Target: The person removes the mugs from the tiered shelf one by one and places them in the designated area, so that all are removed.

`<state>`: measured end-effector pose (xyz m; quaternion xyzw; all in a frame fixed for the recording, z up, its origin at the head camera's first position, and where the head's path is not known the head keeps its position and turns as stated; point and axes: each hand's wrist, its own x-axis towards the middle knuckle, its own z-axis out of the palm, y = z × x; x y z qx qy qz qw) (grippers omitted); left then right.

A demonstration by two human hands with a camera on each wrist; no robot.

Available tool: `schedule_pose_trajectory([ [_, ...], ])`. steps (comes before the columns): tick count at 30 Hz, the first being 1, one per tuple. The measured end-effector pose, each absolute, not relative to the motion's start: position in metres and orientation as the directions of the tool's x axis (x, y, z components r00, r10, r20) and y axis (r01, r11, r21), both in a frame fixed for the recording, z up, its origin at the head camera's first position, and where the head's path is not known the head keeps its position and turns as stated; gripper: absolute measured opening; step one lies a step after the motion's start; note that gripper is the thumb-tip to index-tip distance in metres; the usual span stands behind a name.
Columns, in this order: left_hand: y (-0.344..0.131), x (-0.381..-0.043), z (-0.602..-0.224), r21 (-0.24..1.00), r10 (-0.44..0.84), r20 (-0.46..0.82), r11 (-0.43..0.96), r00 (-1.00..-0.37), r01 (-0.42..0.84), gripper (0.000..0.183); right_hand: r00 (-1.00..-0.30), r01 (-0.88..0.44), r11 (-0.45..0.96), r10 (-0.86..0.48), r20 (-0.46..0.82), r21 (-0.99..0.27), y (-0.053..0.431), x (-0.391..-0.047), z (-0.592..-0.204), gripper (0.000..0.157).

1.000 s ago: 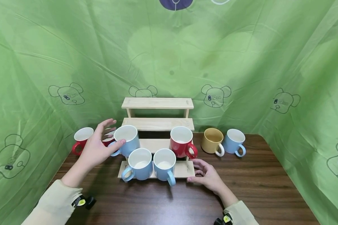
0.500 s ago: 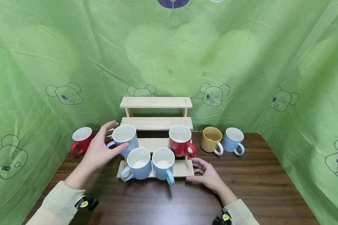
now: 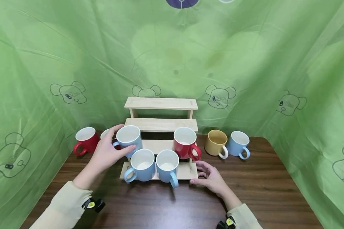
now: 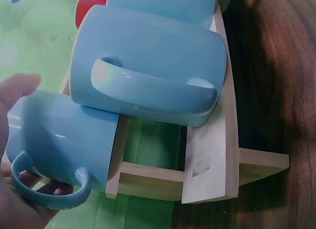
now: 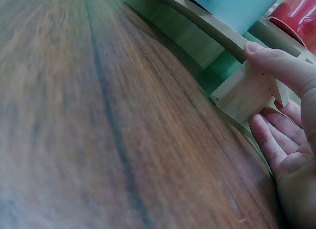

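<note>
My left hand [image 3: 106,153] grips a light blue mug [image 3: 129,137] at the left end of the rack's second step, thumb across its front and fingers behind. In the left wrist view this mug [image 4: 64,135] has its base right at the wooden slat, its handle near the palm. My right hand [image 3: 210,178] holds the right end of the stepped wooden rack [image 3: 187,171] at its lowest step. In the right wrist view the thumb lies on that board [image 5: 232,44], with the fingers curled beside the side support.
Two light blue mugs [image 3: 143,165] stand on the lowest step, and a red mug [image 3: 184,144] on the second step's right. Two red mugs [image 3: 89,143] are left of the rack, one mostly hidden. A yellow mug [image 3: 215,143] and a light blue mug [image 3: 237,144] stand right.
My left hand has shifted right around the light blue mug, its thumb reaching further across the front. The mug's place on the step barely differs. The right hand has stayed at the rack.
</note>
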<state>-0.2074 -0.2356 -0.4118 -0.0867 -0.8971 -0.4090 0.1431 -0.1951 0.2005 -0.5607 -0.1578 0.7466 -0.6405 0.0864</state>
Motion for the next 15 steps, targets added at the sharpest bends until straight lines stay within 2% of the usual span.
schedule_pose_trajectory([
  [8,-0.2359,-0.2103,-0.4153,0.712,0.021,0.342,0.647,-0.939,0.274,0.088,-0.936,-0.126,0.115,-0.344,0.079,-0.985,0.1998,-0.1941,-0.5606,0.077],
  [15,-0.2338,-0.2103,-0.4144,0.712,0.011,0.331,0.653,-0.944,0.257,0.087,-0.932,-0.137,0.116,-0.353,0.088,-0.984,0.201,-0.1943,-0.5602,0.077],
])
